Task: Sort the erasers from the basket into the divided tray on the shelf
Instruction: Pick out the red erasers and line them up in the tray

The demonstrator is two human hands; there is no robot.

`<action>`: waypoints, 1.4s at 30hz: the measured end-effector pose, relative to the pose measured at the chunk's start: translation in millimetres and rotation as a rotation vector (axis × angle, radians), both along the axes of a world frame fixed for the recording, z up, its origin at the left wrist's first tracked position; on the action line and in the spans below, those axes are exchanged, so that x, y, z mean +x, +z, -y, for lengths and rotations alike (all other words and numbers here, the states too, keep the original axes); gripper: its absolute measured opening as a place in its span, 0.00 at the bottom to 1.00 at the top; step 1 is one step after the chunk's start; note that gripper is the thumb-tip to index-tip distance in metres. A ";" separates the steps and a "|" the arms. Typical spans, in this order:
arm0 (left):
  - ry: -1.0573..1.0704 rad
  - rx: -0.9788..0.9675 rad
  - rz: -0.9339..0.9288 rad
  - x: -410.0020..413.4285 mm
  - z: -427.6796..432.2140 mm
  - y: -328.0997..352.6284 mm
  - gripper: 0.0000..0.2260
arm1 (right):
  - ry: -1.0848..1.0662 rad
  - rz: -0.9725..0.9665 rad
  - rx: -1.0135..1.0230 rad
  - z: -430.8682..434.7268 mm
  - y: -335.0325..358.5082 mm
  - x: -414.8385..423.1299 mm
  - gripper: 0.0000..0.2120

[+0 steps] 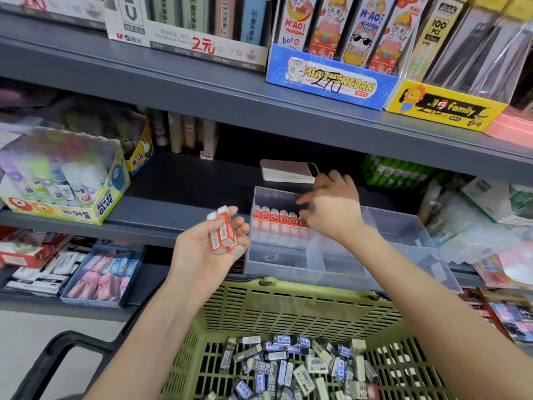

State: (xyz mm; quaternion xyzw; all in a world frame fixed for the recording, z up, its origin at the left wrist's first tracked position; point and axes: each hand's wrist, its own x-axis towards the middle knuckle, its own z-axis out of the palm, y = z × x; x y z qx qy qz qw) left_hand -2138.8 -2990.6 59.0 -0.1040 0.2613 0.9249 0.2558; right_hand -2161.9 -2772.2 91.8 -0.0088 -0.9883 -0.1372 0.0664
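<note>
At the left, a small bundle of red-sleeved white block erasers (pixel 225 230) is gripped in the upturned left hand (pixel 202 249), fingers curled round it, just left of the clear plastic divided tray (pixel 277 259) set on the dark grey shelf (pixel 178 180). In the tray's far-left compartment a row of matching red-sleeved erasers (pixel 274 223) is stood on end, faces forward. The right hand (pixel 334 209) is held over the row's right end with fingers bent down. Whether an eraser is pinched there cannot be told, as the fingertips blur into the row. The step in hand is judged to be the filling of this row: each piece is best lowered upright and tight against its neighbour, so that the row is not toppled. Compartments to the right and nearer appear empty. Overhead room is limited by the upper shelf edge (pixel 259 111). Nearest, the green perforated plastic basket (pixel 288 301) is seen close under the tray's front rim, with blue-and-black-sleeved erasers (pixel 288 368) heaped in it.
</note>
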 end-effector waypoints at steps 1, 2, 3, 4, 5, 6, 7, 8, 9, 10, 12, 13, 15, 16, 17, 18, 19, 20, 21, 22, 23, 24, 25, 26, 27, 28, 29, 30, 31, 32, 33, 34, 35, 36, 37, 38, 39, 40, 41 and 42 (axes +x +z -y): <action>-0.017 0.006 -0.009 0.0 0.1 0.3 0.10 | 0.017 -0.089 -0.077 5.6 0.2 3.5 0.12; -0.034 0.012 -0.023 -0.4 -0.1 1.0 0.10 | 0.045 -0.157 -0.222 12.2 1.5 7.8 0.11; -0.051 0.013 -0.044 -0.8 -0.3 1.4 0.11 | 0.084 -0.174 -0.437 20.2 3.4 12.1 0.10; -0.066 0.005 -0.074 -1.1 -0.8 1.4 0.11 | 0.135 -0.129 -0.681 29.5 5.9 16.3 0.11; -0.080 -0.012 -0.109 -1.5 -2.0 1.0 0.10 | 0.188 -0.031 -0.885 40.0 9.0 20.2 0.12; -0.091 -0.032 -0.145 -1.7 -2.6 0.1 0.09 | 0.244 0.071 -1.001 49.9 12.0 24.0 0.13; -0.101 -0.051 -0.176 -1.8 -2.8 -0.9 0.08 | 0.300 0.143 -1.048 57.9 14.4 27.0 0.14; -0.112 -0.066 -0.204 -1.9 -2.6 -1.9 0.08 | 0.351 0.192 -1.082 64.1 16.4 29.2 0.14; -0.126 -0.077 -0.230 -1.8 -1.5 -2.9 0.07 | 0.380 0.222 -1.146 67.9 18.1 30.8 0.12; -0.143 -0.085 -0.255 -1.6 -0.3 -3.5 0.07 | 0.378 0.242 -1.238 69.5 20.1 32.3 0.10; -0.169 -0.082 -0.290 -1.1 1.4 -3.6 0.06 | 0.312 0.273 -1.453 66.6 21.9 33.1 0.06; -0.170 -0.085 -0.292 -0.9 1.2 -3.3 0.07 | 0.258 0.300 -1.568 64.0 21.8 32.7 0.05; -0.144 -0.107 -0.252 -0.8 0.2 -2.4 0.09 | 0.124 0.303 -1.794 56.8 19.1 27.5 0.03; -0.124 -0.104 -0.216 -1.0 0.4 -1.7 0.11 | 0.053 0.227 -1.876 52.6 18.1 23.1 0.03; -0.102 -0.086 -0.178 -1.7 0.8 -1.3 0.12 | -0.012 0.105 -1.908 48.0 17.7 18.0 0.03; -0.077 -0.065 -0.147 -2.6 1.3 -1.3 0.14 | -0.077 -0.027 -1.887 43.2 17.1 12.4 0.04; -0.051 -0.055 -0.126 -4.0 2.2 -1.5 0.15 | -0.141 -0.134 -1.830 38.4 15.7 7.3 0.05; -0.024 -0.060 -0.114 -5.3 3.0 -2.0 0.15 | -0.200 -0.198 -1.762 35.6 13.1 2.6 0.06; 0.001 -0.070 -0.105 -6.2 3.2 -2.8 0.14 | -0.249 -0.217 -1.701 35.1 9.6 -1.6 0.06; 0.021 -0.073 -0.096 -6.6 3.0 -3.9 0.14 | -0.285 -0.200 -1.664 36.2 5.3 -5.4 0.05; 0.033 -0.065 -0.089 -7.0 2.4 -4.8 0.13 | -0.312 -0.161 -1.652 39.5 0.3 -8.9 0.06; 0.041 -0.054 -0.089 -7.1 2.2 -5.5 0.13 | -0.334 -0.114 -1.660 43.7 -4.2 -11.8 0.07; 0.046 -0.043 -0.090 -7.1 2.2 -5.9 0.13 | -0.356 -0.064 -1.665 48.2 -7.8 -14.7 0.10; 0.052 -0.032 -0.090 -7.3 2.3 -6.3 0.12 | -0.380 -0.018 -1.654 51.3 -10.7 -18.1 0.11; 0.058 -0.020 -0.088 -7.8 2.7 -6.9 0.11 | -0.403 0.024 -1.626 53.5 -12.8 -21.3 0.12; 0.063 -0.012 -0.084 -8.2 3.4 -7.7 0.10 | -0.420 0.065 -1.581 54.6 -14.2 -24.6 0.12; 0.069 -0.009 -0.081 -8.8 3.5 -8.2 0.09 | -0.424 0.105 -1.520 55.0 -15.1 -26.7 0.10; 0.076 -0.013 -0.078 -9.2 3.8 -8.6 0.09 | -0.417 0.137 -1.457 55.4 -15.9 -28.6 0.08; 0.083 -0.021 -0.074 -9.6 3.5 -8.7 0.09 | -0.397 0.158 -1.396 55.7 -15.6 -29.9 0.05; 0.094 -0.031 -0.067 -9.7 3.2 -8.9 0.10 | -0.377 0.163 -1.345 55.7 -15.5 -30.1 0.04; 0.102 -0.043 -0.057 -9.8 2.7 -9.0 0.12 | -0.361 0.166 -1.298 55.6 -15.4 -30.4 0.06; 0.103 -0.059 -0.049 -9.9 2.5 -9.2 0.13 | -0.336 0.176 -1.191 54.8 -14.9 -30.3 0.08; 0.098 -0.076 -0.045 -9.7 2.4 -9.3 0.13 | -0.309 0.192 -1.014 54.2 -13.6 -28.6 0.12; 0.089 -0.088 -0.047 -9.6 2.6 -9.6 0.13 | -0.292 0.188 -0.842 53.9 -11.6 -26.3 0.15; 0.076 -0.097 -0.057 -9.4 3.1 -9.9 0.12 | -0.275 0.139 -0.761 54.4 -9.4 -22.7 0.16; 0.061 -0.113 -0.079 -9.4 3.5 -10.2 0.11 | -0.246 0.060 -0.788 56.1 -7.1 -18.0 0.14; 0.046 -0.142 -0.109 -9.5 3.3 -10.3 0.11 | -0.201 -0.024 -0.900 59.2 -4.6 -11.4 0.13; 0.035 -0.176 -0.145 -9.3 3.1 -10.3 0.11 | -0.139 -0.067 -1.047 63.1 -1.2 -4.9 0.12; 0.028 -0.205 -0.179 -8.9 2.2 -10.0 0.12 | -0.066 -0.025 -1.186 68.6 3.4 1.7 0.12; 0.025 -0.228 -0.211 -8.4 1.5 -9.8 0.12 | 0.012 0.065 -1.294 73.4 7.1 8.3 0.11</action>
